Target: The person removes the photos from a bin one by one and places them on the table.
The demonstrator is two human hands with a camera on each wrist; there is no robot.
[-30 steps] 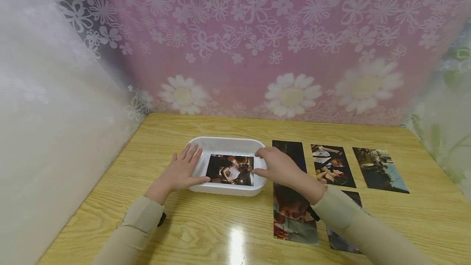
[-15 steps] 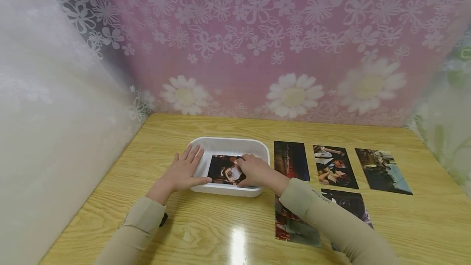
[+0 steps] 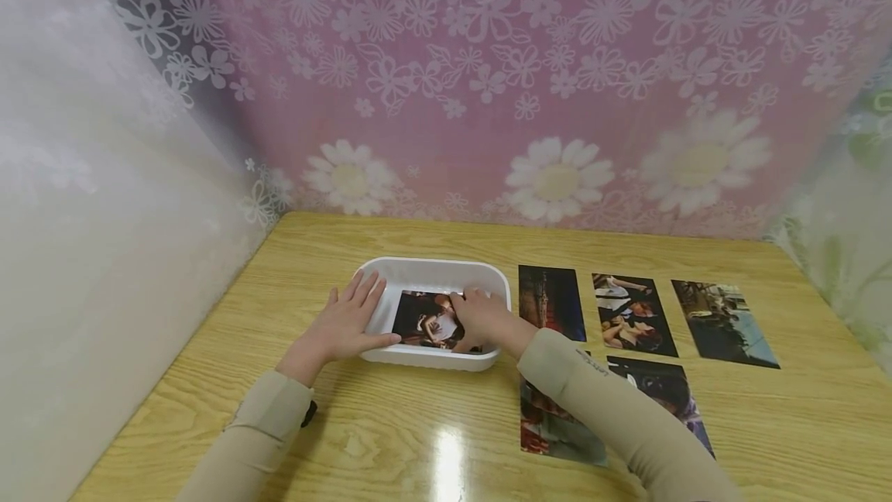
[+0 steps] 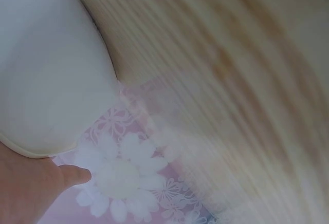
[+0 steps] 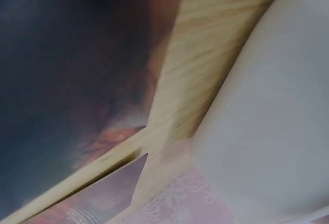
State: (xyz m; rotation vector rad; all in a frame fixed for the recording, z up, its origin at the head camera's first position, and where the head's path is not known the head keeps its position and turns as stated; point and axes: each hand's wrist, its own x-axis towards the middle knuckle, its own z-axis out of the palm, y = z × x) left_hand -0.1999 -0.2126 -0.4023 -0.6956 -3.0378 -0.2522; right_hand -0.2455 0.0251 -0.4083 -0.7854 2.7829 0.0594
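Observation:
A white plastic tray [image 3: 446, 273] stands on the wooden table, a photo print [image 3: 421, 320] lying flat inside it. My right hand [image 3: 484, 320] reaches over the tray's right end, its fingers and thumb bent down at opposite long edges of that print and covering its right part. At the other end my left hand [image 3: 344, 328] rests on the tray with straight, spread fingers, the thumb along the front rim near the print's corner. The left wrist view catches the tray's outer wall [image 4: 51, 80] and part of my left hand [image 4: 31, 183]; my right hand is out of sight in the right wrist view.
Right of the tray lie several more photo prints: a dark reddish one [image 3: 550, 304], one of people [image 3: 634, 316], a blue-brown one [image 3: 726, 324], and two nearer ones [image 3: 557, 428] partly under my right sleeve [image 3: 613, 409]. A pink flowered backdrop [image 3: 446, 161] rises behind the table.
My right hand has moved left from the tray's right rim onto the print inside, its fingers closing in at the edges. The left hand has stayed in place.

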